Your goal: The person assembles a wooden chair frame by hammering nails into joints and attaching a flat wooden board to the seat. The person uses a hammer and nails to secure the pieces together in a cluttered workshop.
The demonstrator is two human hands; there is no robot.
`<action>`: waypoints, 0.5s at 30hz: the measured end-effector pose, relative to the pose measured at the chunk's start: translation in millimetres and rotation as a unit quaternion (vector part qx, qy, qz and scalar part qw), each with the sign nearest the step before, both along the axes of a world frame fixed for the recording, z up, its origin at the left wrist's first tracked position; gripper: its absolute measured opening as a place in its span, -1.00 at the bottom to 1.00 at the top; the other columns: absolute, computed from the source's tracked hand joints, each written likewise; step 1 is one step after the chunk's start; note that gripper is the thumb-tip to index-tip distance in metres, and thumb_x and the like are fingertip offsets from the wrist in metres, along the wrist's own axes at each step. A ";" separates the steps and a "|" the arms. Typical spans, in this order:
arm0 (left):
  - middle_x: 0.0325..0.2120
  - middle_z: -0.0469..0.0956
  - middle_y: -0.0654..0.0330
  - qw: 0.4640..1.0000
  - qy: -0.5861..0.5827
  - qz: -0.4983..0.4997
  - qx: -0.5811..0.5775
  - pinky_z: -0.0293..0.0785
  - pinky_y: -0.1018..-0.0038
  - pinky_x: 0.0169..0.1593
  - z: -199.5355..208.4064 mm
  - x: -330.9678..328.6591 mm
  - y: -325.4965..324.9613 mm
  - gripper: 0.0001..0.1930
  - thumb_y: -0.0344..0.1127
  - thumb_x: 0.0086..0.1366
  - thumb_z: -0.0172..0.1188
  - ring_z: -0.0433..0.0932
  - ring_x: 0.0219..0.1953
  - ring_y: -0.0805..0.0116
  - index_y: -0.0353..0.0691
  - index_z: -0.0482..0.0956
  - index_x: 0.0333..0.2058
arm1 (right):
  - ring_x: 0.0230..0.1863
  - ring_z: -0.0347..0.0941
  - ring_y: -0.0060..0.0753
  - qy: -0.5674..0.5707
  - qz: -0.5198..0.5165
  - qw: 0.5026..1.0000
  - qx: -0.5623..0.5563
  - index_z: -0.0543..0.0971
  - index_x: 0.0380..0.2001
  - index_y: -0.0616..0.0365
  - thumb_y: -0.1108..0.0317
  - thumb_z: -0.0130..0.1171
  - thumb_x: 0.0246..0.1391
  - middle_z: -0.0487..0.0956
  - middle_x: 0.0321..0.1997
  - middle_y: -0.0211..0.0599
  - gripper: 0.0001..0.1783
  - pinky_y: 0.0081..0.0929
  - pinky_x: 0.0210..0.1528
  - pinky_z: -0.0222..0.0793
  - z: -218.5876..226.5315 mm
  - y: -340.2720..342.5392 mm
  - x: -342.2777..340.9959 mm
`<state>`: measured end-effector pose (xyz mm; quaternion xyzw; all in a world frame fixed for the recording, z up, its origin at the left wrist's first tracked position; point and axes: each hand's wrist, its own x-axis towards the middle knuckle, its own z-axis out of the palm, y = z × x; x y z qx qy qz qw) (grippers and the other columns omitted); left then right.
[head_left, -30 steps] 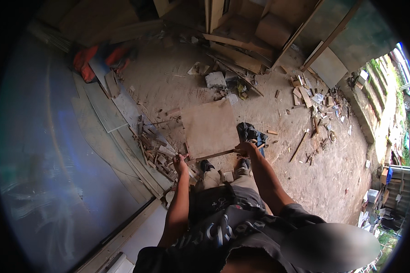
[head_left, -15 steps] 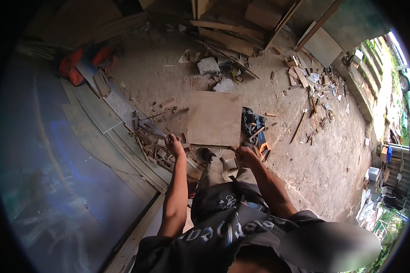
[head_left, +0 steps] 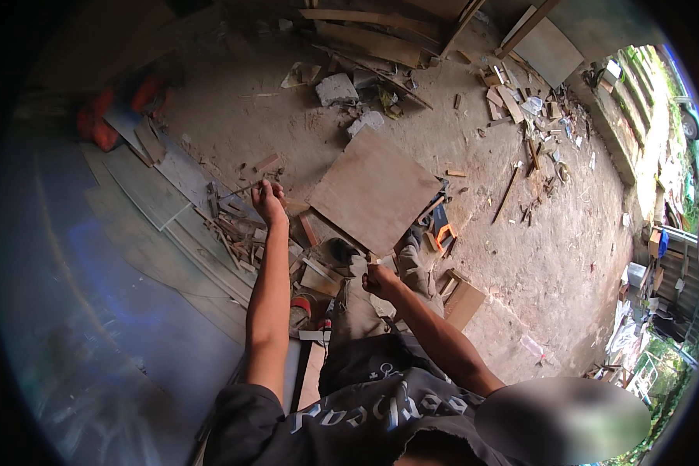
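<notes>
A square, light-brown wooden board (head_left: 374, 189) is turned cornerwise in front of my legs. My right hand (head_left: 380, 280) is closed at its nearest corner, gripping it there. To the left of the board and apart from it, my left hand (head_left: 269, 203) is raised with its fingers curled closed. A thin, dark, stick-like shape shows beside those fingers; what the hand holds is too small to make out. Close to the board's right corner lies a handsaw (head_left: 443, 225) with an orange and black handle.
Wood offcuts (head_left: 229, 233) are heaped left of my feet. A large bluish sheet (head_left: 93, 295) fills the left side. Rubble (head_left: 336, 90) and planks (head_left: 369, 43) lie beyond the board. More scraps (head_left: 512, 105) cover the floor at the far right.
The board has swung clockwise from square-on to cornerwise. My right hand has moved left with its corner. My left hand has shifted left and farther out, away from the board.
</notes>
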<state>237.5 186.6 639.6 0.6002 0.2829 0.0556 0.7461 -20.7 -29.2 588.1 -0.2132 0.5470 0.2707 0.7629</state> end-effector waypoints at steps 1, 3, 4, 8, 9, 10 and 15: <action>-0.51 0.56 0.20 1.000 -0.008 0.016 0.014 0.37 0.46 -0.34 -3.6 -2.9 0.2 -0.78 -0.16 0.44 0.01 0.43 -0.48 0.44 -0.20 0.37 -0.26 | -0.48 0.43 -0.26 -0.010 0.056 0.998 0.002 0.37 -0.42 0.17 0.19 0.03 0.26 0.40 -0.49 -0.27 -0.72 -0.24 -0.46 0.44 10.9 -6.8 2.3; -0.41 0.61 0.14 0.995 -0.004 0.089 0.033 0.42 0.41 -0.21 12.6 -12.5 -17.4 -0.74 -0.13 0.44 0.00 0.50 -0.36 0.37 -0.23 0.35 -0.19 | -0.43 0.42 -0.28 -0.030 0.163 0.986 0.006 0.37 -0.36 0.18 0.05 0.01 0.30 0.39 -0.44 -0.27 -0.62 -0.19 -0.41 0.50 30.9 -28.4 5.9; -0.36 0.63 0.12 0.991 -0.003 0.125 0.044 0.44 0.39 -0.15 17.4 -21.9 -22.3 -0.72 -0.12 0.45 -0.01 0.54 -0.29 0.33 -0.25 0.35 -0.15 | -0.43 0.49 -0.27 -0.054 0.184 0.981 0.019 0.43 -0.30 0.27 -0.11 0.02 0.26 0.46 -0.43 -0.24 -0.46 -0.23 -0.37 0.56 16.3 -45.1 -7.0; 0.10 0.44 -0.04 0.971 0.027 0.239 -0.018 0.37 0.21 0.18 -23.9 -87.1 -11.2 -0.56 -0.09 0.46 -0.07 0.43 0.13 0.12 -0.28 0.21 0.13 | -0.45 0.51 -0.42 -0.123 0.491 0.845 -0.169 0.49 -0.13 0.29 -0.13 -0.03 0.27 0.56 -0.47 -0.28 -0.41 -0.39 -0.41 0.52 37.9 -116.8 29.2; 0.14 0.41 -0.03 0.970 0.041 0.238 -0.041 0.34 0.17 0.22 -51.8 -112.9 -4.3 -0.54 -0.09 0.46 -0.07 0.39 0.17 0.11 -0.27 0.19 0.17 | -0.44 0.50 -0.48 -0.185 0.509 0.807 -0.234 0.49 -0.12 0.30 -0.10 0.01 0.27 0.56 -0.50 -0.31 -0.43 -0.43 -0.40 0.51 25.9 -141.3 34.2; 0.15 0.40 0.00 0.970 0.080 0.225 -0.045 0.32 0.14 0.23 -73.2 -135.7 -10.4 -0.54 -0.11 0.45 -0.04 0.37 0.20 0.12 -0.26 0.21 0.18 | -0.45 0.48 -0.51 -0.250 0.492 0.765 -0.333 0.49 -0.11 0.28 -0.04 0.07 0.25 0.55 -0.51 -0.33 -0.48 -0.45 -0.40 0.48 -10.1 -171.4 37.1; 0.17 0.39 0.15 0.959 0.273 0.069 0.020 0.18 0.11 0.27 -173.3 -216.6 -66.6 -0.43 -0.02 0.28 0.22 0.29 0.26 0.22 -0.22 0.34 0.15 | -0.19 0.54 -0.12 -0.347 0.375 0.623 -0.592 0.47 -0.09 0.30 0.04 0.33 0.05 0.57 -0.18 0.08 -0.44 -0.25 -0.22 0.47 -110.8 -243.0 146.4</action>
